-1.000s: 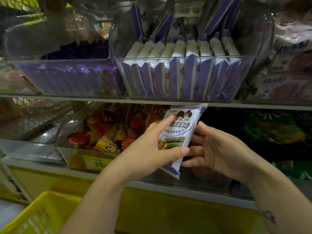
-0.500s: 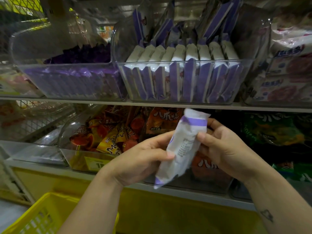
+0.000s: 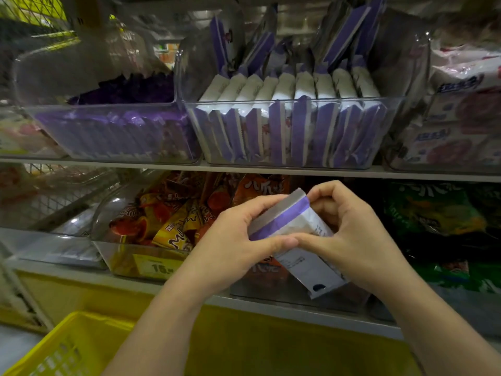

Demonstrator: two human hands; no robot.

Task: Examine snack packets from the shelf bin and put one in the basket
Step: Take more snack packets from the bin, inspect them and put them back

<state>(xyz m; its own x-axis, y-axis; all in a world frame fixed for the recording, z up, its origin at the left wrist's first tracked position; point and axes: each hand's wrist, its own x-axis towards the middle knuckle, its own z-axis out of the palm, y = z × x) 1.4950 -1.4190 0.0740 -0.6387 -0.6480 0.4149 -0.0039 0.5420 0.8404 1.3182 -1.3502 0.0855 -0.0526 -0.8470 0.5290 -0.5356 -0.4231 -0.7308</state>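
Examining the snack packet (image 3: 284,219) at centre frame, pinching it between left grip (image 3: 233,240) and right grip (image 3: 357,234), printed back showing; next, probably lowering it into the yellow basket (image 3: 65,340), lower left.

Upper shelf (image 3: 244,169): three clear bins side by side. Left bin (image 3: 103,105) holds purple packets (image 3: 122,90), middle bin (image 3: 292,100) upright white-purple packets (image 3: 284,85), right bin (image 3: 401,164) pink-white packs (image 3: 461,137). Lower shelf (image 3: 189,290): clear bin (image 3: 141,259) of orange-yellow snacks (image 3: 173,218), green packets (image 3: 433,213) to its right.

Two hands: left hand (image 3: 233,240), right hand (image 3: 355,234). One packet (image 3: 282,217) held. One yellow basket (image 3: 62,348).
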